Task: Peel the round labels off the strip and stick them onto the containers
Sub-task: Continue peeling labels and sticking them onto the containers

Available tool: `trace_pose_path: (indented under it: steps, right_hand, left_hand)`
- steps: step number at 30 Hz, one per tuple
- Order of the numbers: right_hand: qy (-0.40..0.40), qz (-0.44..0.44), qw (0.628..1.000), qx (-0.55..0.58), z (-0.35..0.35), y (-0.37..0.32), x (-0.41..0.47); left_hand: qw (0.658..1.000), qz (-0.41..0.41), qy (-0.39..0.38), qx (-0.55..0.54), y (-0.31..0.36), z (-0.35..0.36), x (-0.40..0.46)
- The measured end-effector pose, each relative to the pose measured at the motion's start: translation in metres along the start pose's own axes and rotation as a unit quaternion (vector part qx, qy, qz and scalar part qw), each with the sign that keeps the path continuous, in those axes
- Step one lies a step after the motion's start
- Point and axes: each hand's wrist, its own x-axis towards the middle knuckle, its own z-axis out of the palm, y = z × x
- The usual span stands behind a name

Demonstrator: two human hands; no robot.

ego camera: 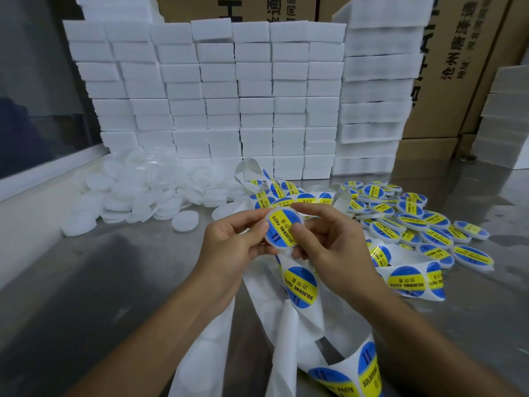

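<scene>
A person's left hand (234,239) and right hand (323,239) meet above a steel surface (114,282), both grasping one round white container (283,227) by its rim. The fingers (252,217) of the left hand curl round its left edge, while the right thumb presses on the blue and yellow "SOLDERING PASTE" label (282,229) stuck to its face. Directly beneath the fingers, the white backing strip (286,316) trails down toward the camera, partly bare and partly carrying more round labels (300,286). To the right of the fingers lies a heap of labelled containers (415,222); to their left, a pile of unlabelled white containers (143,190). Beyond the fingers rises a wall of stacked white foam blocks (223,96), with brown cardboard cartons (458,67) behind it.
</scene>
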Motion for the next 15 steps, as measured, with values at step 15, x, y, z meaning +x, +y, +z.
trace_pose_path:
  steps: [15]
  right_hand:
    - [0.039,-0.118,0.973,-0.192,-0.010,-0.002,0.000]
  left_hand:
    - [1.000,0.013,-0.015,0.003,-0.004,0.005,-0.002]
